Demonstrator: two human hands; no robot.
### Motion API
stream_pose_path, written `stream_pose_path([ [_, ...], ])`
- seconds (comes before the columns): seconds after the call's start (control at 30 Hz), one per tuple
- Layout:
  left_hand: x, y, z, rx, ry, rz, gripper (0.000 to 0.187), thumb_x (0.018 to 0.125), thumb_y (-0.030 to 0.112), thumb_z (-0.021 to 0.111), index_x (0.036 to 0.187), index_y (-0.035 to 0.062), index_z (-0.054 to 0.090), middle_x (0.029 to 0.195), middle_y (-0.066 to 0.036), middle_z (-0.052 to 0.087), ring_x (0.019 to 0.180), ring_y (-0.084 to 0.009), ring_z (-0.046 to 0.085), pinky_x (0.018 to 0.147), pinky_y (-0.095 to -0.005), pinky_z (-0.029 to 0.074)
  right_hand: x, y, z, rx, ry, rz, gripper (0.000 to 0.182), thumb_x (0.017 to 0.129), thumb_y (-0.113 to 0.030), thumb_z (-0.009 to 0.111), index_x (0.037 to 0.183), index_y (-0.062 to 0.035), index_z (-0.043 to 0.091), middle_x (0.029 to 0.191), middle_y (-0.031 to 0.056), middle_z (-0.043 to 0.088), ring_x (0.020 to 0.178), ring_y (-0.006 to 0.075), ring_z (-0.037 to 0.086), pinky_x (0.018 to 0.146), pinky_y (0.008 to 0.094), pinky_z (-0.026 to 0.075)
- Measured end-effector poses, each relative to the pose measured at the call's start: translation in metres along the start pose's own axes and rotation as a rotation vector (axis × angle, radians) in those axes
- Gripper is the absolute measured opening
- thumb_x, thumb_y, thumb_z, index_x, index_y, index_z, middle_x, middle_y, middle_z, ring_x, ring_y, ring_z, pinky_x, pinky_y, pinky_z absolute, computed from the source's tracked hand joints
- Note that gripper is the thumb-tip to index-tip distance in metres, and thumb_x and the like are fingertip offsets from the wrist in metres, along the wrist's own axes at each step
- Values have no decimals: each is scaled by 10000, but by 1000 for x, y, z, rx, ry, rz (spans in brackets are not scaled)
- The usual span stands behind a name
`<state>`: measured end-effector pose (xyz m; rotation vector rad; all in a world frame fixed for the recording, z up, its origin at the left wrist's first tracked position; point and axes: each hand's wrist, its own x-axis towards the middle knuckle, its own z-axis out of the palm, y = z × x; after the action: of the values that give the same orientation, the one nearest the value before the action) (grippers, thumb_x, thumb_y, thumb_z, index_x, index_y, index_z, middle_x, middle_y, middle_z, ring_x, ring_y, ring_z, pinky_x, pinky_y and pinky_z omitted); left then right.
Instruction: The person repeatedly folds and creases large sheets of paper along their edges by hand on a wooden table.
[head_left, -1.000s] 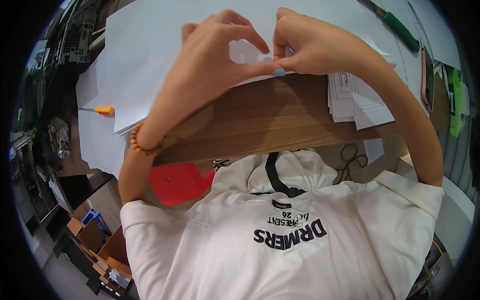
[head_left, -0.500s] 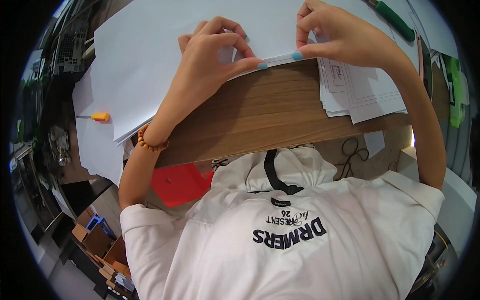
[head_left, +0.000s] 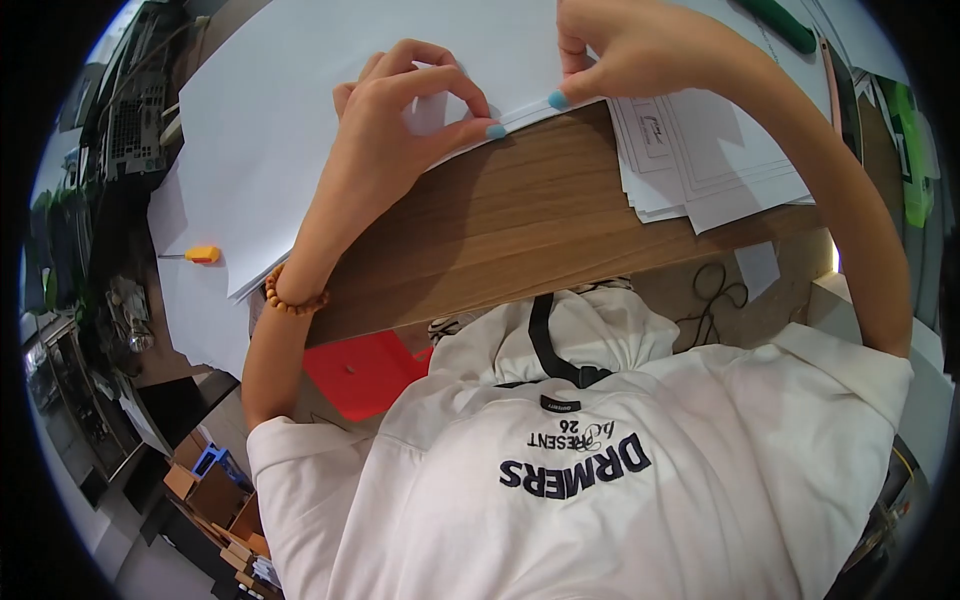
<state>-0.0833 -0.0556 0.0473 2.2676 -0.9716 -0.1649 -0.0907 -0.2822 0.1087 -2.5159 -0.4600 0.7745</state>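
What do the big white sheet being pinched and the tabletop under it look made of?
The white sheet looks like thin matte paper: it bends at the edge where the left hand and right hand pinch it. The tabletop looks like wood or wood-look laminate, brown with streaky grain; which one is unclear.

A big sheet [head_left: 330, 70] is lying on the tabletop [head_left: 540, 220], its near edge pinched by the left hand [head_left: 395, 130] and, just to the right, the right hand [head_left: 630, 45]. A paper stack [head_left: 710, 160] is sitting right of the sheet. A screwdriver [head_left: 200, 254] is lying far left, on paper.
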Motion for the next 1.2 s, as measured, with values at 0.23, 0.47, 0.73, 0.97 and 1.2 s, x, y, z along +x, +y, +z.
stream_pose_path([
  [0.23, -3, 29, 13, 173, 162, 452, 190, 766, 37, 667, 951, 69, 697, 1074, -46, 645, 1012, -248, 613, 858, -338, 516, 6, -11, -3, -104, 7, 77, 251, 637, -135, 632, 574, 105, 600, 485, 193, 524, 416, 258, 496, 414, 369, 390],
  [0.47, -9, 15, 22, 13, -1, 331, 247, 838, 24, 583, 1069, 58, 661, 1198, -49, 611, 1133, -238, 563, 1016, -361, 441, -1, 1, -10, -133, -94, 25, 241, 660, -150, 667, 664, 91, 654, 544, 199, 587, 447, 261, 549, 423, 340, 416],
  [0.73, -10, 15, 21, 13, -18, 341, 254, 858, 26, 559, 1093, 54, 650, 1212, -42, 604, 1150, -241, 550, 1026, -368, 429, -20, 22, -15, -7, 54, 47, 294, 694, -203, 709, 762, 82, 682, 667, 200, 627, 580, 241, 589, 547, 331, 469],
  [0.97, -6, 21, 20, 89, 16, 402, 197, 839, 38, 591, 1023, 16, 656, 1162, -52, 626, 1096, -255, 585, 963, -362, 475, -22, 20, -15, 14, 112, -29, 277, 689, -186, 706, 705, 86, 657, 777, 226, 591, 665, 303, 583, 628, 355, 476],
  [1.2, 28, 38, 34, 60, 122, 248, 142, 768, 120, 706, 855, 29, 642, 844, -45, 608, 702, -200, 556, 650, -309, 464, -19, 20, -6, -146, 215, -29, 249, 678, -174, 709, 720, 65, 654, 830, 239, 608, 734, 353, 610, 659, 391, 492],
])
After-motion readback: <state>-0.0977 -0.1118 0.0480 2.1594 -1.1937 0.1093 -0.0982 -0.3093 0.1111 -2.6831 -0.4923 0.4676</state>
